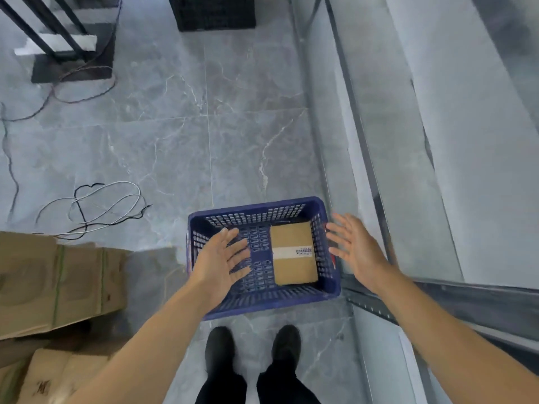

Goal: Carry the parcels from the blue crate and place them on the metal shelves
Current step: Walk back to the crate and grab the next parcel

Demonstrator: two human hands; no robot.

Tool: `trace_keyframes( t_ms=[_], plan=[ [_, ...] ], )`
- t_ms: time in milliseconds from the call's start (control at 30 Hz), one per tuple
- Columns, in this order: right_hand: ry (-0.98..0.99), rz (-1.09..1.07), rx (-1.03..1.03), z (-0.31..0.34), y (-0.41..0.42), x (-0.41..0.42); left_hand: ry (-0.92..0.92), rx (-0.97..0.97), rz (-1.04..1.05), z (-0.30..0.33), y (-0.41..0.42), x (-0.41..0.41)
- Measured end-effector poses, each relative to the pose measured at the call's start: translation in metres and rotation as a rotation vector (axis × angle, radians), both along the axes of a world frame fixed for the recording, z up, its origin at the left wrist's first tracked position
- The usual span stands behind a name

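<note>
A blue crate [250,212] with perforated walls stands on the grey tiled floor in front of my feet. One brown cardboard parcel [293,253] with a white label strip lies flat in its right half. My left hand [224,258] hovers open over the crate's left half, fingers spread, holding nothing. My right hand [354,250] is open just outside the crate's right wall, palm turned toward the parcel. The metal shelves [408,158] run along the right side, seen from above.
Flattened cardboard boxes [58,284] are stacked at the lower left. Loose cables [96,208] lie on the floor to the left. A black crate [214,13] stands at the top centre, and a dark metal frame [58,39] at the top left.
</note>
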State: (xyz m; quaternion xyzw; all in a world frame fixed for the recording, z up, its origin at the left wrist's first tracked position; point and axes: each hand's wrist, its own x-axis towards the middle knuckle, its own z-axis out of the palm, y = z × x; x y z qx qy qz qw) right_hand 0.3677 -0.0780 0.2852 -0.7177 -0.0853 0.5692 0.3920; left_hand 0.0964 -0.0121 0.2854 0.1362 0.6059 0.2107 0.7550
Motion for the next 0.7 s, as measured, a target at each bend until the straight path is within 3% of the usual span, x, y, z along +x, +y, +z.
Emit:
trace_keyframes(
  t_ms=[133,333,700],
  plan=[
    [-0.051,0.070,-0.106,-0.108,0.000,0.005,0.041,-0.019,-0.107,-0.117,0.004,0.016],
    [-0.146,0.130,-0.246,-0.237,-0.004,0.006,0.111,-0.084,-0.172,-0.235,-0.013,0.019],
    [-0.249,0.274,-0.342,-0.336,0.008,0.000,0.126,-0.095,-0.209,-0.323,-0.006,0.059]
  ],
)
